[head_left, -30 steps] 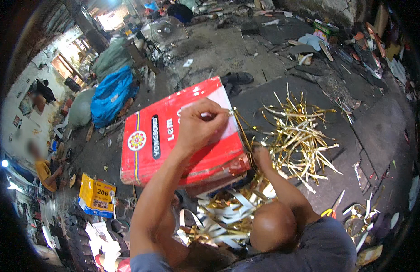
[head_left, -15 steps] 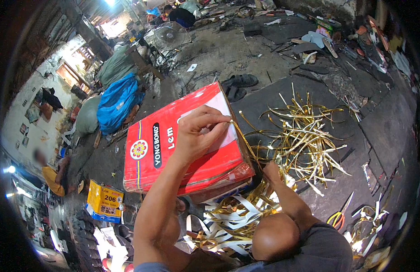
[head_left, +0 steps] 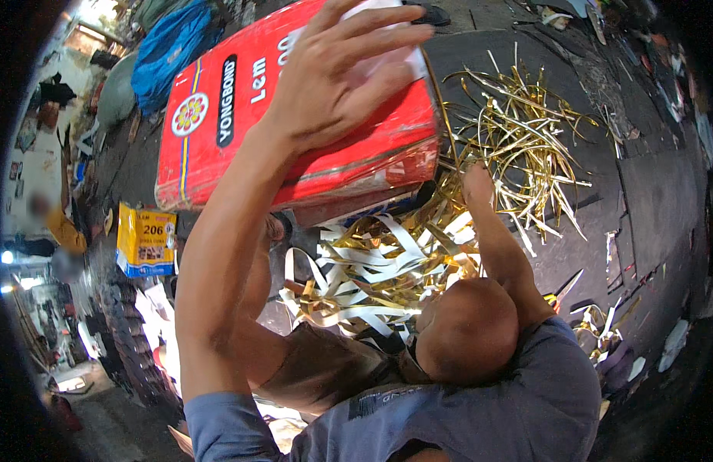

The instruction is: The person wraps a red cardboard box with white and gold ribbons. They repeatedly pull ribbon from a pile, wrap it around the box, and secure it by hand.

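Note:
My left hand [head_left: 342,81] is held over the top of a red cardboard box [head_left: 318,165], its fingers spread and nothing visible in them. Past the box's right side, my right hand [head_left: 477,185] is closed, low beside the heap. A narrow gold strip [head_left: 448,127] runs down along the box edge to the right hand's fingers, which are small and partly hidden. To the right lies a loose heap of thin gold strips [head_left: 537,146]. Wider white-and-gold ribbons [head_left: 383,250] lie tangled between the box and my bare knee [head_left: 468,327].
Scissors [head_left: 566,289] with coloured handles lie right of my right arm, near more strip scraps [head_left: 599,323]. A yellow and blue package [head_left: 146,239] stands left of the box. A blue sack [head_left: 171,54] is at the far left. Another person in yellow [head_left: 63,231] sits at the left.
My left hand has gone from a pinch at the box's edge to spread fingers. The whole view has shifted, with the box now higher and further left. My right hand stays beside the heap.

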Tool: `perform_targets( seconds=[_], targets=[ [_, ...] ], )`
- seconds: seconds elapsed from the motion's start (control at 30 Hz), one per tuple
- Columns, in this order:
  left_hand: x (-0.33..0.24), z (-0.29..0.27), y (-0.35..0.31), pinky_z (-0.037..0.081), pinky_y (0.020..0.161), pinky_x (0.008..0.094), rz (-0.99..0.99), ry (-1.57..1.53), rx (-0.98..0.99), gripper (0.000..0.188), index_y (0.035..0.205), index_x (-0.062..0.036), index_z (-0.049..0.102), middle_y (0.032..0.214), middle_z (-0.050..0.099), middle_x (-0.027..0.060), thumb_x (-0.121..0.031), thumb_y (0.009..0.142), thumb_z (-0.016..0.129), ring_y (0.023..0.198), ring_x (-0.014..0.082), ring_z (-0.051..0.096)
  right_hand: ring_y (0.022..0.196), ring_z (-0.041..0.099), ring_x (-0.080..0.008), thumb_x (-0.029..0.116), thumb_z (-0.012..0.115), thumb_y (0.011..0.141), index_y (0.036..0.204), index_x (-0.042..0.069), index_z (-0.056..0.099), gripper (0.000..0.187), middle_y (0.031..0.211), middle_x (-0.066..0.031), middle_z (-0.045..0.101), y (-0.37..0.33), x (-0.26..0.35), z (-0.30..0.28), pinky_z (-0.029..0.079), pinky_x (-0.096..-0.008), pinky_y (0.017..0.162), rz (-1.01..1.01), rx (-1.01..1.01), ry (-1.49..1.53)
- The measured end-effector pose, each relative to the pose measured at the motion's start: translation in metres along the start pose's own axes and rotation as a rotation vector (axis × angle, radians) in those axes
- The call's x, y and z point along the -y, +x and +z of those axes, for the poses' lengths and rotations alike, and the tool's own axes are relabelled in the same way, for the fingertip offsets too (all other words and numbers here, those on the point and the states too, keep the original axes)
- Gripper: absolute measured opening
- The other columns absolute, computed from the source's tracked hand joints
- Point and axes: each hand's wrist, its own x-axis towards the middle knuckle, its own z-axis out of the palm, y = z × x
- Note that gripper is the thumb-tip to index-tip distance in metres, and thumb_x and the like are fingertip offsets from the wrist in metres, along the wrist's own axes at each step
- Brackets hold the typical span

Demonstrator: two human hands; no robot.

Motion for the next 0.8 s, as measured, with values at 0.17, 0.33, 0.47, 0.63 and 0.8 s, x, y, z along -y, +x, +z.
perform_targets(
  seconds=[0.17,0.33,0.47,0.63,0.8],
  targets=[
    [-0.037,0.012,0.002,0.046,0.111,0.0469,-0.100,0.117,-0.119,0.035,0.119,-0.0102,0.075,0.132,0.070,0.0119,-0.021,0.086,0.070,0.136,0.0333,0.054,0.093,0.071,-0.0492,0.011,0.058,0.095,0.110,-0.002,0.058,0.019,0.096,-0.0327,0.071,-0.012,-0.009,-0.023,0.056,-0.0567,0.073,-0.072,0.058,-0.012],
    [-0.137,0.052,-0.066,0.059,0.086,0.0307,0.242,-0.159,0.113,0.028,0.099,-0.0063,0.073,0.120,0.069,0.0082,-0.022,0.075,0.071,0.114,0.0216,0.067,0.061,0.055,-0.0194,0.034,0.058,0.105,0.093,0.011,0.060,0.026,0.060,-0.0006,0.043,0.020,-0.016,-0.078,0.045,-0.0339,0.053,0.458,0.449,1.267],
    [-0.117,0.179,-0.206,0.052,0.104,0.0441,-0.086,-0.016,0.555,0.047,0.132,-0.0119,0.061,0.136,0.064,0.0165,-0.020,0.087,0.068,0.129,0.0312,0.061,0.093,0.059,-0.0289,0.036,0.060,0.105,0.116,-0.001,0.057,0.039,0.102,-0.0161,0.059,0.033,-0.024,-0.204,0.050,-0.0487,0.078,0.576,-0.558,1.634],
    [-0.126,0.166,-0.213,0.058,0.079,0.0544,-0.495,-0.194,1.083,0.023,0.097,-0.0096,0.075,0.088,0.075,0.0206,-0.030,0.088,0.069,0.088,0.0396,0.074,0.094,0.062,-0.0156,0.017,0.067,0.101,0.106,0.002,0.066,0.016,0.102,-0.0056,0.068,-0.043,-0.018,-0.249,0.050,-0.0306,0.087,-0.209,-0.801,0.785],
    [-0.153,0.080,-0.090,0.058,0.073,0.0526,-0.485,-0.209,0.792,0.036,0.098,-0.0052,0.073,0.083,0.074,0.0212,-0.037,0.081,0.078,0.082,0.0416,0.073,0.117,0.065,-0.0209,0.030,0.074,0.098,0.138,0.010,0.060,0.047,0.125,-0.0090,0.067,-0.152,0.071,-0.273,0.052,-0.0380,0.103,-0.729,0.725,1.072]
  ],
)
